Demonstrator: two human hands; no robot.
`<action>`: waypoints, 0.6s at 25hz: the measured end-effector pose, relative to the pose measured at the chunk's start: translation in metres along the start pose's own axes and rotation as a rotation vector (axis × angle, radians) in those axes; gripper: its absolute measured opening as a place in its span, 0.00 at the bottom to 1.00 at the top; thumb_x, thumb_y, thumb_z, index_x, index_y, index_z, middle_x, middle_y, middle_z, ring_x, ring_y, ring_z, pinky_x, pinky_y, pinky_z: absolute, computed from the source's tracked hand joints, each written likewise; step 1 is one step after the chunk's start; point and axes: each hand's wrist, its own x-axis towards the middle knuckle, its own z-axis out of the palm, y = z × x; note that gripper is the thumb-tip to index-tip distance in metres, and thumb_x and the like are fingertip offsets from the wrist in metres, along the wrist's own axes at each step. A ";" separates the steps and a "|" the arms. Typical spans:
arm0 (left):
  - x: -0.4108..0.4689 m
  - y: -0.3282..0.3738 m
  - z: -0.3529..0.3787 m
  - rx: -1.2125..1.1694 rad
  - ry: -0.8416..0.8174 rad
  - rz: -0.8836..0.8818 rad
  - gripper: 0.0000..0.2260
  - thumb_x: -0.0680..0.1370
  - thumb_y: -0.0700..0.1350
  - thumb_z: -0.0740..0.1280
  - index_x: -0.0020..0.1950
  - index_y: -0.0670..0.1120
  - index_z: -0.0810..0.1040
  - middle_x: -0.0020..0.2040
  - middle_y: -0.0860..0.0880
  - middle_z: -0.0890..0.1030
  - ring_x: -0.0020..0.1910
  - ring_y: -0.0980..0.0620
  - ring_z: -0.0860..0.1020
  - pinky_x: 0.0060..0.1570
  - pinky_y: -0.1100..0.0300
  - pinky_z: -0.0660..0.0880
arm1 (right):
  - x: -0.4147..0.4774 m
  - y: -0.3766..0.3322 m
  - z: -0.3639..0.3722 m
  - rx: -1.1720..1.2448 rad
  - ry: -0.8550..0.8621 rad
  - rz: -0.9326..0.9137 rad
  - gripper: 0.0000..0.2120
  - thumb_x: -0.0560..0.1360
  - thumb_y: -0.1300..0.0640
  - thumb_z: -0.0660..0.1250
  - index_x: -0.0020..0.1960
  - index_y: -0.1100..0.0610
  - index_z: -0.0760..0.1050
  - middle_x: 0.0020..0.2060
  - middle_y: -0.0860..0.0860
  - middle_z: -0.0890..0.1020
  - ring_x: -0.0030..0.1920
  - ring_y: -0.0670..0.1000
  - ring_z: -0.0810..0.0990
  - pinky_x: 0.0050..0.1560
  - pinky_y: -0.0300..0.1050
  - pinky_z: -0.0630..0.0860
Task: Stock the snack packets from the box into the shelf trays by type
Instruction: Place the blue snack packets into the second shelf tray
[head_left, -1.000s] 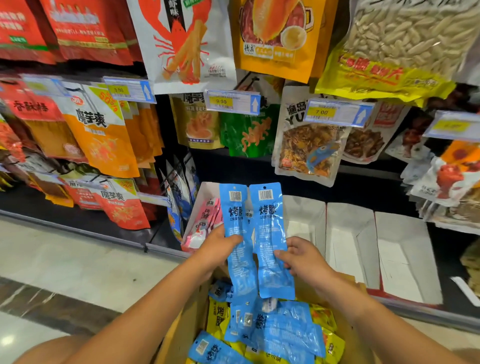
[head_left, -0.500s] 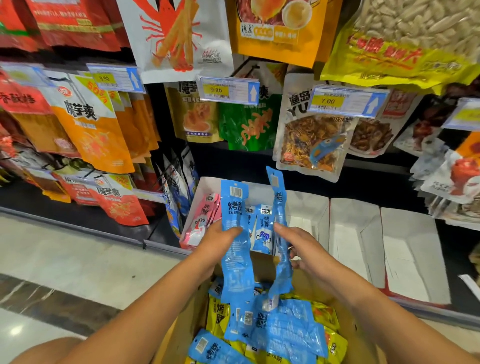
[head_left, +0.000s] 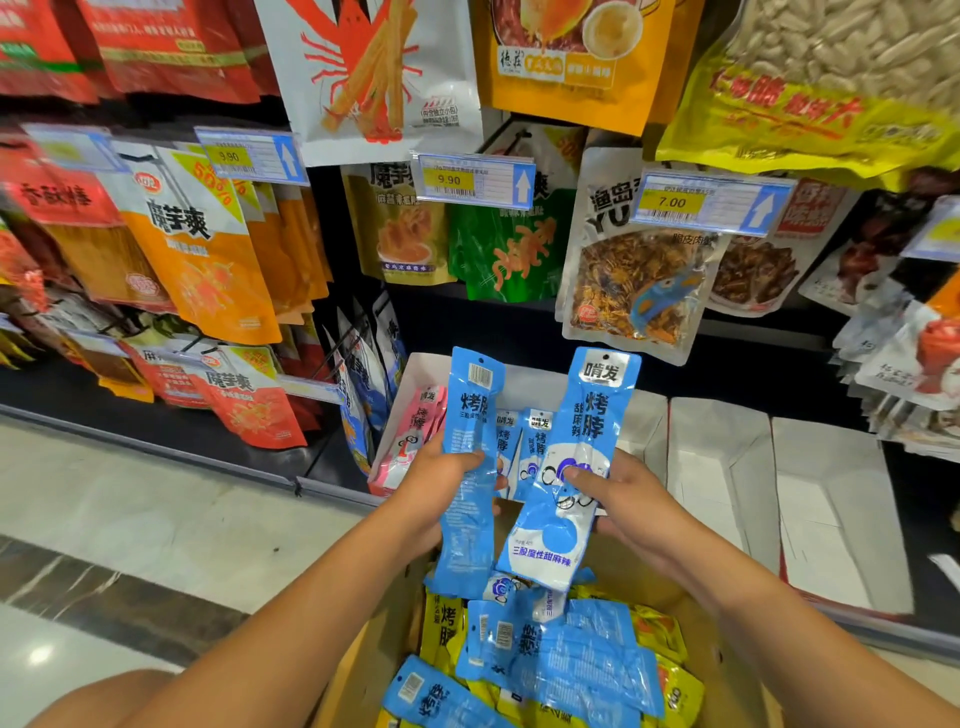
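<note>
At the bottom centre of the frame I see the cardboard box (head_left: 644, 577), with loose blue packets (head_left: 571, 654) lying over yellow packets (head_left: 441, 623). Just above it, the left hand (head_left: 431, 483) grips one blue packet (head_left: 472, 410) upright, barcode side toward me. The right hand (head_left: 623, 499) pinches a second blue packet (head_left: 587, 431) beside it, printed front showing, tilted slightly right. Behind them, mid-frame, a white shelf tray (head_left: 431, 369) holds pink packets (head_left: 415, 431). More blue ones (head_left: 519, 447) stand just right of those; I cannot tell whether they share a compartment. Further white trays (head_left: 717, 467) run rightward. Price tags (head_left: 472, 179) and hanging bags fill the top.
</note>
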 end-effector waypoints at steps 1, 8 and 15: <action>0.001 0.000 0.000 -0.051 -0.021 -0.001 0.11 0.84 0.38 0.63 0.66 0.44 0.75 0.58 0.33 0.82 0.47 0.39 0.85 0.49 0.40 0.80 | 0.000 0.000 -0.001 0.003 0.001 -0.016 0.12 0.81 0.60 0.66 0.63 0.55 0.76 0.53 0.51 0.86 0.52 0.54 0.86 0.59 0.63 0.79; -0.006 0.018 -0.003 -0.177 -0.036 -0.157 0.23 0.83 0.62 0.60 0.61 0.43 0.78 0.46 0.42 0.84 0.33 0.48 0.75 0.32 0.56 0.69 | -0.001 0.001 -0.003 -0.047 -0.017 0.003 0.10 0.81 0.58 0.67 0.61 0.52 0.76 0.53 0.49 0.86 0.53 0.53 0.85 0.60 0.62 0.79; -0.003 0.032 -0.014 -0.037 -0.052 -0.110 0.21 0.77 0.64 0.69 0.62 0.50 0.80 0.43 0.48 0.82 0.33 0.51 0.78 0.28 0.58 0.72 | 0.006 0.009 -0.007 0.027 0.000 0.049 0.18 0.76 0.63 0.72 0.64 0.55 0.74 0.53 0.53 0.86 0.53 0.56 0.86 0.58 0.62 0.80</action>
